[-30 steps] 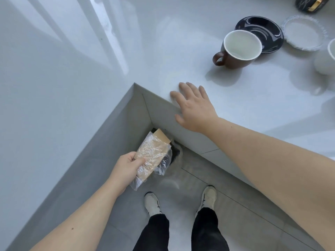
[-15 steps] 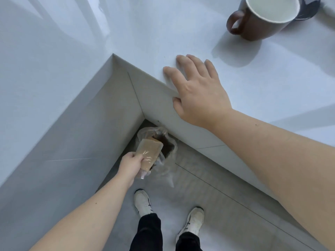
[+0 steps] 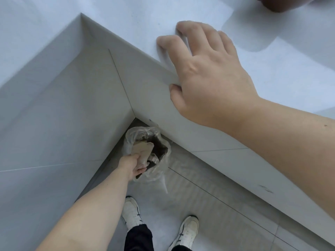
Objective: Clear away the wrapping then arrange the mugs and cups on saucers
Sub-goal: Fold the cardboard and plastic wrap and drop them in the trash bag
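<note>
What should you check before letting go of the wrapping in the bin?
1. Wrapping is over the bin's mouth: ok, it sits inside the rim of the clear liner bag.
2. Left hand has hold of it: ok, fingers are closed on the brown paper.
3. All of the wrapping is inside: cannot tell, some is hidden by the hand.
4. Body is steady: ok, right hand is flat on the counter edge.
5. Feet clear of the bin: ok, both shoes stand apart from it.
6. Mugs safe: cannot tell, only a brown sliver shows at the top.
</note>
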